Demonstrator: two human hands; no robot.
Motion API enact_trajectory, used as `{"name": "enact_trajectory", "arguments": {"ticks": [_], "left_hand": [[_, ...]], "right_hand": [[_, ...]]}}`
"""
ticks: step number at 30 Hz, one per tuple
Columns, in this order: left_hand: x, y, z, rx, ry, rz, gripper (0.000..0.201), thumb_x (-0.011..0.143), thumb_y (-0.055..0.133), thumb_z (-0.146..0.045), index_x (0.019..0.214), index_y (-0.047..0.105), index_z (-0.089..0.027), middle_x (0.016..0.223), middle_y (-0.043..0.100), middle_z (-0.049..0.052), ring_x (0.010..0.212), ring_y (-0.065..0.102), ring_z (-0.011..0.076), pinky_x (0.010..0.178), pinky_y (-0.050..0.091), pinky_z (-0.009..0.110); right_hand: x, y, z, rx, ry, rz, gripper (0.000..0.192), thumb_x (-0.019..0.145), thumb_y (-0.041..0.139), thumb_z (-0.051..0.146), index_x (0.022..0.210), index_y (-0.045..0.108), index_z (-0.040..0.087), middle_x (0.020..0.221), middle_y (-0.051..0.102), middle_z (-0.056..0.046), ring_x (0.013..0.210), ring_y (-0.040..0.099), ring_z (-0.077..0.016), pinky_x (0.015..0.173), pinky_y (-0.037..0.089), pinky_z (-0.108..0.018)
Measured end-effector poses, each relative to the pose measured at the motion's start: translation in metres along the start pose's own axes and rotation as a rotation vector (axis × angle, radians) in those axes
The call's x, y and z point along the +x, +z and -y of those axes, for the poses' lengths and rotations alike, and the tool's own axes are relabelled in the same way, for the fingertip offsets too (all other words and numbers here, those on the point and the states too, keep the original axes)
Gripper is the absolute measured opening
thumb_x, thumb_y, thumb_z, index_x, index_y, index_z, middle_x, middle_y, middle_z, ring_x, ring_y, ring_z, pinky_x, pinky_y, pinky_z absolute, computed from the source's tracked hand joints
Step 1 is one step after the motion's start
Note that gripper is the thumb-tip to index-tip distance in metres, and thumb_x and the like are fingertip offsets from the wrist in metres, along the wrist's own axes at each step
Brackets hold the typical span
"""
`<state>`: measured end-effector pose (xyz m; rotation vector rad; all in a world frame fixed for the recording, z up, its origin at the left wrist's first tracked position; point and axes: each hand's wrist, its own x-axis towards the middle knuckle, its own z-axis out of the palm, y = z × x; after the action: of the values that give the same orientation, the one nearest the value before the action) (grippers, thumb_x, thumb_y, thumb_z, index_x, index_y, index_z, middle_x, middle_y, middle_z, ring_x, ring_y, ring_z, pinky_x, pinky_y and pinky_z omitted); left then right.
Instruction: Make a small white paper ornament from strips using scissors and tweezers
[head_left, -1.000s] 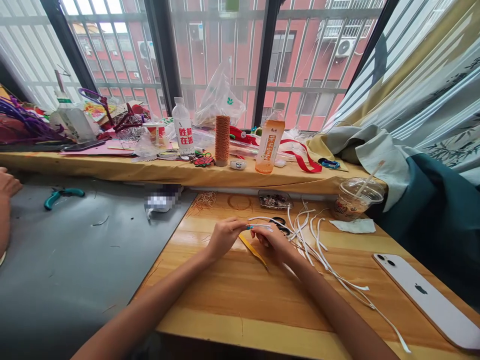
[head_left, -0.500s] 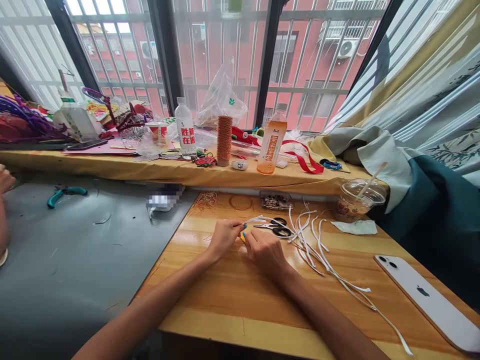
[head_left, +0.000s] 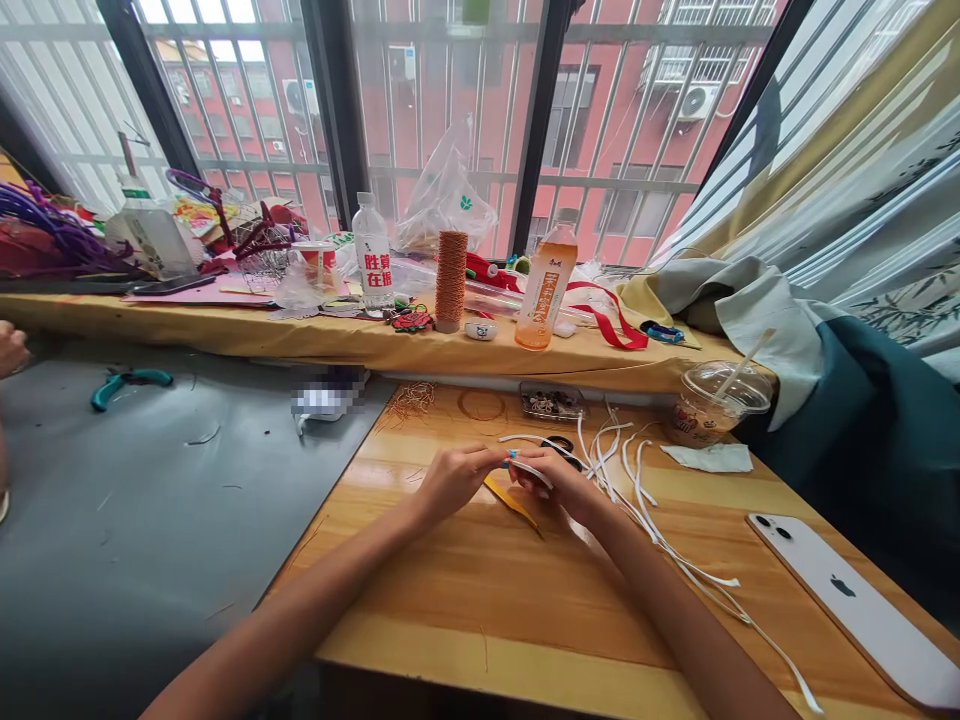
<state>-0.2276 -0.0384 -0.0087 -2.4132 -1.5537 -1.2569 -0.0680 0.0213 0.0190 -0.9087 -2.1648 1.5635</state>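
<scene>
My left hand and my right hand meet over the wooden table, fingers closed. A white cord runs from the pinched fingertips across the right hand's fingers, and both hands grip it. Blue nails show where the fingertips touch. Just below the hands lie yellow tweezers, their tip pointing toward the lower right. Behind the right hand are scissors with black handles, partly hidden. Several loose white cords spread over the table to the right.
A clear tray of small parts sits near the sill. To the right are a drink cup, a tissue and a phone. Teal pliers lie on the grey surface; another person's hand is at far left.
My right hand has turned and moved right, showing the white cord along its fingers. My left hand shifted slightly right. The tweezers now show more fully, while the scissors are more covered.
</scene>
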Motion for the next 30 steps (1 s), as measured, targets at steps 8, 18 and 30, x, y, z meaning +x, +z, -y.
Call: {"name": "enact_trajectory", "arguments": {"ticks": [8,18,30], "left_hand": [[0.005,-0.004,-0.014,-0.239,-0.053,0.032,0.022,0.08,0.048,-0.025,0.082,0.068,-0.017,0.065,0.065,0.003,0.057,0.056,0.0091,0.055,0.042,0.017],[0.008,-0.004,-0.006,-0.135,-0.19,0.161,0.015,0.075,0.053,-0.021,0.073,0.067,-0.015,0.064,0.064,0.001,0.056,0.052,0.0083,0.053,0.034,0.016],[0.017,-0.015,-0.021,-0.52,-0.512,0.088,0.016,0.071,0.052,-0.025,0.066,0.059,-0.012,0.056,0.054,-0.002,0.052,0.045,0.0069,0.048,0.033,0.016]], "right_hand": [[0.001,0.004,-0.007,0.126,0.098,0.077,0.026,0.066,0.047,0.036,0.054,0.053,0.014,0.046,0.043,0.002,0.037,0.031,-0.0048,0.033,0.022,-0.018],[-0.013,-0.008,0.018,-0.192,-0.191,-0.08,0.017,0.071,0.054,0.03,0.077,0.059,0.015,0.068,0.059,-0.002,0.06,0.055,-0.0115,0.056,0.043,-0.023],[-0.014,0.01,0.021,0.024,-0.193,-0.345,0.019,0.073,0.053,0.03,0.078,0.062,0.015,0.064,0.061,-0.003,0.057,0.057,-0.0127,0.057,0.047,-0.026]]}}
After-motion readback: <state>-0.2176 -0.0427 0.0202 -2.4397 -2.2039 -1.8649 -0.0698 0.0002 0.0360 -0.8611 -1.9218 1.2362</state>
